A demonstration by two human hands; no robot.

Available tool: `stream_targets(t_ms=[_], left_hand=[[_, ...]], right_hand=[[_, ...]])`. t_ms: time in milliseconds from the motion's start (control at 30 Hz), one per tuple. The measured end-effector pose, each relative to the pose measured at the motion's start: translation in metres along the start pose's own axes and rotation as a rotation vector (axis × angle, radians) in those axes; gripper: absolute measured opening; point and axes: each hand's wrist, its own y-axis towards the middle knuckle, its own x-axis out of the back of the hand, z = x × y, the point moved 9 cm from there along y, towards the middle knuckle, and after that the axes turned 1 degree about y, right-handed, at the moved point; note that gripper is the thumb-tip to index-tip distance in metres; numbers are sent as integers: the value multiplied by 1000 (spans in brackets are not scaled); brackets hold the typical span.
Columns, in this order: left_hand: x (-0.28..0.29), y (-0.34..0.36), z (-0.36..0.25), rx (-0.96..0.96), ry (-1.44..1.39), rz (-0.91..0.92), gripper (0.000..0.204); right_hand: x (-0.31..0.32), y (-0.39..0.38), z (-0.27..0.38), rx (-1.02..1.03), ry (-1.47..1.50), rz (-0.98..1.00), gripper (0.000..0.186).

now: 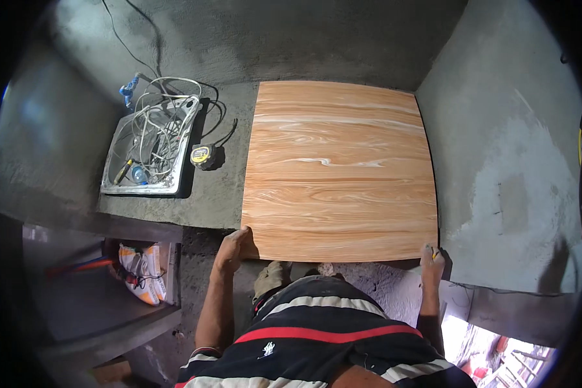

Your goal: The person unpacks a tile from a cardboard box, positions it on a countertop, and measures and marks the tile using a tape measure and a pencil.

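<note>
Wood-grain panel (339, 174) sits flat on the concrete desk (223, 197), near edge overhanging, right of the tape measure (202, 156) and the cable-filled sink (140, 189). Left hand (233, 249) part-closed, pinching the panel's near-left corner. Right hand (432, 260) curled at near-right corner; can't tell if it's gripping the panel.
</note>
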Motion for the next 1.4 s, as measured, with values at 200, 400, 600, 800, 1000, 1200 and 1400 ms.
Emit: stream_targets(t_ms=[200, 400, 600, 800, 1000, 1200, 1400], left_hand=[[-5, -6, -10, -20, 84, -34, 53], [21, 11, 4, -49, 200, -85, 52], [21, 11, 5, -95, 297, -167, 52], [8, -2, -5, -113, 275, -143, 54], [12, -8, 0, -122, 225, -119, 55], [11, -9, 9, -76, 254, -120, 50], [7, -21, 6, -103, 242, -128, 44]], right_hand=[[-6, -9, -24, 33, -84, -23, 42], [-25, -36, -44, -331, 82, 78, 49], [-55, -46, -61, -507, 635, -1, 38], [-61, -39, -80, -442, 736, -24, 33], [-66, -45, -65, -427, 755, 6, 30], [-56, -50, -69, -411, 733, -23, 28], [-60, -49, -65, -390, 748, -11, 28]])
